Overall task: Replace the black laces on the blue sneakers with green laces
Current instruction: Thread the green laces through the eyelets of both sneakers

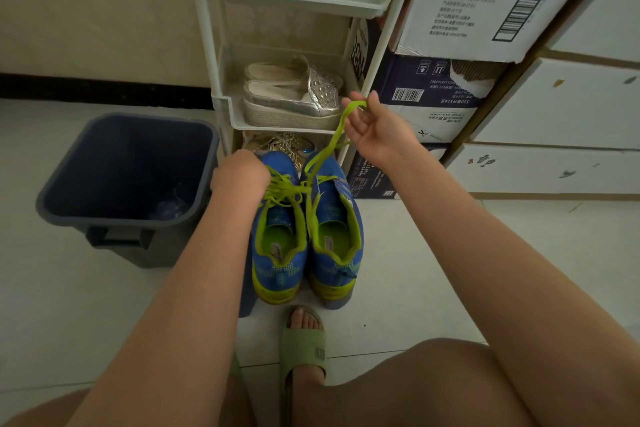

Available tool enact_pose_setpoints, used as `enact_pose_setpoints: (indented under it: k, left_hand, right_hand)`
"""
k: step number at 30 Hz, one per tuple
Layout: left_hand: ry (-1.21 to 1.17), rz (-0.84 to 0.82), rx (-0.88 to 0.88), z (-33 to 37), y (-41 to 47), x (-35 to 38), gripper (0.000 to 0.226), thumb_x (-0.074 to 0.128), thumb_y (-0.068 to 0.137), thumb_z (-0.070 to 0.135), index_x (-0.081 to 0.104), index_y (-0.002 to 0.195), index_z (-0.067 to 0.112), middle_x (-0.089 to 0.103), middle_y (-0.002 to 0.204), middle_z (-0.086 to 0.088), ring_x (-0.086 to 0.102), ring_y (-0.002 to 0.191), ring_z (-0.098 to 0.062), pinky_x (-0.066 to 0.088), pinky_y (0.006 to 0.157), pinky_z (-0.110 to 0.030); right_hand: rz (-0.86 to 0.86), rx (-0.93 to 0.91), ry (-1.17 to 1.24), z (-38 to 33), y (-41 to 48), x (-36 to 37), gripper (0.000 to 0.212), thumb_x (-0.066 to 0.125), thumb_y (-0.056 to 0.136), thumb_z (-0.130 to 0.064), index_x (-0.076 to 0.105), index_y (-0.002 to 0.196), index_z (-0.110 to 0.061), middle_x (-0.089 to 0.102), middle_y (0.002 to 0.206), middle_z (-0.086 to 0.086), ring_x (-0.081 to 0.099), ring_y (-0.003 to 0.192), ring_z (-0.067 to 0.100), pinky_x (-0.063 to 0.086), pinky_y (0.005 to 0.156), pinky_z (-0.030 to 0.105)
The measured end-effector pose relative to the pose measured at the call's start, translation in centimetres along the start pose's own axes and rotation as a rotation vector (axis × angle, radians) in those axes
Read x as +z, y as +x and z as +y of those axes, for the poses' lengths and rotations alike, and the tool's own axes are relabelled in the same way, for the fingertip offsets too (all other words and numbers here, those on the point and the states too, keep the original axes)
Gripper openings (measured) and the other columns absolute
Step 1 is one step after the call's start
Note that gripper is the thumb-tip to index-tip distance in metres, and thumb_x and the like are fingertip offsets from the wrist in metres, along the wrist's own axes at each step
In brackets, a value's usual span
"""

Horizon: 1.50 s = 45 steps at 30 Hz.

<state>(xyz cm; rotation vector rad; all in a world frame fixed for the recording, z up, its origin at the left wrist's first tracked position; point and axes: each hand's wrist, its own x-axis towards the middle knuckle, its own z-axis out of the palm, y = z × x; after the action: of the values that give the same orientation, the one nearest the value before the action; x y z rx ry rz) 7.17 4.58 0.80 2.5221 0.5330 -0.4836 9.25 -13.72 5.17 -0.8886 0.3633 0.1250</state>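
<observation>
On the floor [433, 253], blue sneakers [277, 263] are laced green, tying seemingly left; one green lace [334, 135] is pinched by the right hand [377, 135], the left hand [240, 173] grip is hidden.

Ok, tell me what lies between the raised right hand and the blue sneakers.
Only the green lace, stretched from the right hand down to the blue sneakers, with the white shoe rack behind it. The head view shows this.
</observation>
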Motion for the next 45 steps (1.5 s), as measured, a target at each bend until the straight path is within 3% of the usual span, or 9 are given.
enact_pose_setpoints:
  k: [4, 9, 16, 21, 25, 30, 34, 39, 45]
  left_hand:
    - [-0.059, 0.164, 0.184, 1.2, -0.5, -0.1, 0.049, 0.055, 0.093, 0.016, 0.040, 0.138, 0.004, 0.040, 0.141, -0.020, 0.038, 0.130, -0.035, 0.031, 0.107, -0.044]
    - [-0.671, -0.436, 0.452, 3.1, -2.7, -0.2, 0.048, 0.025, 0.104, 0.040, 0.066, 0.103, 0.015, 0.074, 0.096, -0.003, 0.068, 0.093, -0.011, 0.041, 0.096, -0.032]
    - [-0.881, -0.597, 0.363, 1.7, -1.7, 1.1, 0.045, 0.030, 0.102, 0.041, 0.067, 0.096, 0.015, 0.071, 0.081, 0.001, 0.068, 0.085, -0.014, 0.053, 0.084, -0.030]
    - [-0.946, -0.506, 0.362, 1.7, -1.6, 1.9, 0.016, 0.051, 0.097, 0.016, 0.064, 0.104, 0.011, 0.060, 0.081, 0.001, 0.063, 0.077, -0.012, 0.058, 0.071, -0.024]
    - [-0.968, -0.491, 0.384, 2.8, -2.1, 1.8, 0.010, 0.058, 0.093, 0.016, 0.065, 0.101, 0.017, 0.068, 0.085, 0.003, 0.065, 0.076, -0.009, 0.058, 0.070, -0.024]
    - [-1.291, -0.398, 0.237, 3.6, -1.5, 3.0, 0.017, 0.060, 0.092, 0.020, 0.067, 0.108, 0.021, 0.068, 0.092, 0.007, 0.064, 0.085, -0.006, 0.050, 0.072, -0.021]
    - [-1.490, -0.383, 0.193, 4.0, -1.2, 2.9, 0.017, 0.059, 0.092, 0.017, 0.066, 0.108, 0.016, 0.067, 0.094, 0.005, 0.062, 0.087, -0.007, 0.054, 0.074, -0.022]
    - [-1.500, -0.411, 0.256, 5.3, -1.8, 2.5, 0.027, 0.057, 0.093, 0.012, 0.063, 0.120, 0.010, 0.067, 0.098, 0.002, 0.061, 0.094, -0.009, 0.050, 0.093, -0.028]
    - [-1.331, -0.329, 0.223, 4.4, -0.6, 2.7, 0.023, 0.054, 0.096, 0.027, 0.061, 0.115, 0.017, 0.069, 0.099, 0.004, 0.065, 0.091, -0.008, 0.053, 0.077, -0.024]
  right_hand:
    - [-0.059, -0.006, 0.008, -0.2, 0.0, 1.4, 0.033, 0.036, 0.103, -0.026, 0.056, 0.090, -0.003, 0.069, 0.060, 0.009, 0.068, 0.052, 0.014, 0.054, 0.046, 0.024]
    - [-0.127, -0.021, -0.018, 0.0, -0.3, 2.2, 0.036, 0.031, 0.104, -0.026, 0.053, 0.091, -0.001, 0.069, 0.063, 0.015, 0.070, 0.056, 0.019, 0.058, 0.052, 0.028]
    - [0.005, 0.035, -0.024, 0.3, 0.9, -0.4, 0.040, 0.030, 0.104, -0.030, 0.051, 0.099, 0.004, 0.070, 0.070, 0.021, 0.071, 0.059, 0.024, 0.058, 0.051, 0.032]
    - [-0.076, 0.238, -0.788, 1.3, 0.6, -2.7, 0.074, 0.027, 0.096, -0.060, 0.055, 0.116, 0.005, 0.069, 0.101, 0.021, 0.070, 0.089, 0.031, 0.059, 0.074, 0.040]
    - [-0.118, 0.227, -0.763, 1.5, 0.8, -2.4, 0.065, 0.042, 0.095, -0.053, 0.055, 0.119, 0.006, 0.065, 0.084, 0.011, 0.067, 0.078, 0.025, 0.058, 0.073, 0.038]
    - [-0.405, 0.329, -1.030, 1.0, -0.1, -3.2, 0.062, 0.032, 0.096, -0.057, 0.059, 0.114, -0.004, 0.069, 0.107, 0.016, 0.068, 0.100, 0.029, 0.055, 0.089, 0.041]
    - [-0.607, 0.282, -1.196, 1.8, -0.5, -4.0, 0.034, 0.056, 0.094, -0.026, 0.060, 0.122, -0.006, 0.068, 0.116, 0.011, 0.064, 0.109, 0.017, 0.048, 0.100, 0.031]
    - [-0.497, 0.092, -1.147, 2.9, -0.2, -4.0, 0.011, 0.066, 0.088, -0.017, 0.069, 0.096, -0.009, 0.071, 0.082, -0.003, 0.065, 0.077, 0.007, 0.051, 0.070, 0.020]
    - [-0.499, 0.213, -0.858, 2.5, -0.8, -4.1, 0.018, 0.045, 0.100, -0.018, 0.062, 0.095, -0.013, 0.070, 0.089, 0.012, 0.069, 0.089, 0.032, 0.056, 0.085, 0.039]
